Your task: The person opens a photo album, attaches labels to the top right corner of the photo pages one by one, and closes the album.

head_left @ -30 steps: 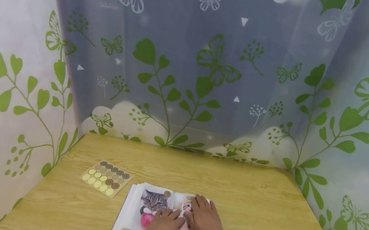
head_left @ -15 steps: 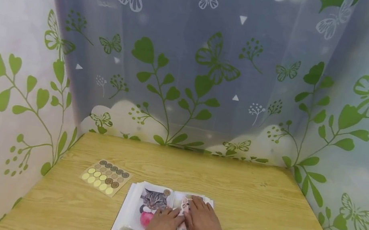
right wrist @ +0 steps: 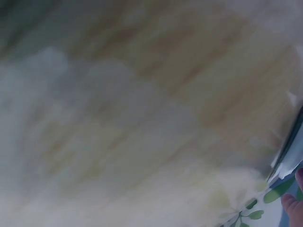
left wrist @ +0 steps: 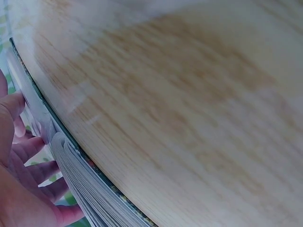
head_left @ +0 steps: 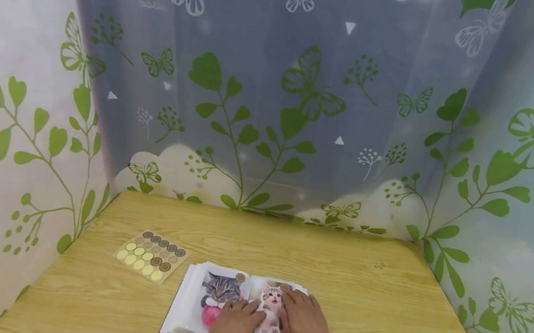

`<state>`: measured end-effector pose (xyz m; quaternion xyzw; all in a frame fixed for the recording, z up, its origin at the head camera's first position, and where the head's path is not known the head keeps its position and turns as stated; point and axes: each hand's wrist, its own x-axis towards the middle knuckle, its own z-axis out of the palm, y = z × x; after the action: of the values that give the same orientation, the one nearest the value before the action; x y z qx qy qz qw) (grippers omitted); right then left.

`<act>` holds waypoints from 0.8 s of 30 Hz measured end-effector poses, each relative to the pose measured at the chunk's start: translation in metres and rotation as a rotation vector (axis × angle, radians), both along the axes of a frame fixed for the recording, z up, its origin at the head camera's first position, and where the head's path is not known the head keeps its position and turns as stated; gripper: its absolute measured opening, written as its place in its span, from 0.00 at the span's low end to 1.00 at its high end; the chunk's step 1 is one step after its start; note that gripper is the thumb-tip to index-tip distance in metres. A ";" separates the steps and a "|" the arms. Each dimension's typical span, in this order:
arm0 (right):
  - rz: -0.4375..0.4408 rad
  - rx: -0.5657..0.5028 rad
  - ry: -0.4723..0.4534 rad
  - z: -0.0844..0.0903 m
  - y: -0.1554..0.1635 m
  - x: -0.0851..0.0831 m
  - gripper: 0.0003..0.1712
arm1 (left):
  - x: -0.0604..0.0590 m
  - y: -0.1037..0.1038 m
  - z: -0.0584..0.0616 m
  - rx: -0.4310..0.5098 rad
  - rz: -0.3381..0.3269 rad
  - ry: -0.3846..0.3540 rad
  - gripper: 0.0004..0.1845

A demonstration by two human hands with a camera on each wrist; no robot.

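An open photo album (head_left: pixel 184 303) lies on the table, a grey tabby picture (head_left: pixel 222 287) on its left page and a kitten picture (head_left: pixel 271 297) on the right. Fingers extended, my left hand (head_left: pixel 234 329) rests across the lower middle of the pages. My right hand (head_left: pixel 308 324) lies flat on the right page's outer part, its fingertips beside the kitten and just below a round brown sticker (head_left: pixel 285 288). Another brown sticker (head_left: pixel 240 277) sits at the left page's upper corner. The left wrist view shows the left hand (left wrist: pixel 26 175) over the album's page edges (left wrist: pixel 90 184).
Left of the album lies a sheet of round stickers (head_left: pixel 151 256) in dark brown, tan and pale yellow. The wood-grain table (head_left: pixel 380 315) extends around both. Behind and beside it hang curtains (head_left: pixel 257 100) printed with leaves and butterflies.
My right hand has slid to the right over the page, uncovering the kitten picture and the round sticker above it. The left hand stays in place on the album.
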<state>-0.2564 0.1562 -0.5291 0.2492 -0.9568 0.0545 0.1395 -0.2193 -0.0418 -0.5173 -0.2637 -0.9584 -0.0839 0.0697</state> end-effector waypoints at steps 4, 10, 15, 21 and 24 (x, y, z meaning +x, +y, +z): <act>-0.024 -0.017 -0.021 -0.002 0.004 -0.003 0.25 | -0.001 0.000 0.000 -0.004 0.005 -0.004 0.31; -0.059 -0.053 -0.065 0.001 0.006 -0.007 0.28 | 0.000 0.000 0.002 -0.005 0.010 -0.028 0.32; -0.041 -0.065 -0.066 0.002 0.004 -0.011 0.27 | 0.001 0.000 0.002 0.001 0.013 -0.029 0.31; -0.034 -0.030 -0.101 0.000 -0.003 -0.017 0.28 | 0.001 -0.001 0.003 0.004 0.011 -0.042 0.31; -0.033 -0.044 -0.118 0.000 -0.006 -0.019 0.28 | 0.000 -0.001 0.003 -0.001 0.009 -0.047 0.32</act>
<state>-0.2750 0.1507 -0.5289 0.2266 -0.9659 0.0877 0.0891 -0.2190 -0.0425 -0.5142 -0.2572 -0.9610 -0.0894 0.0474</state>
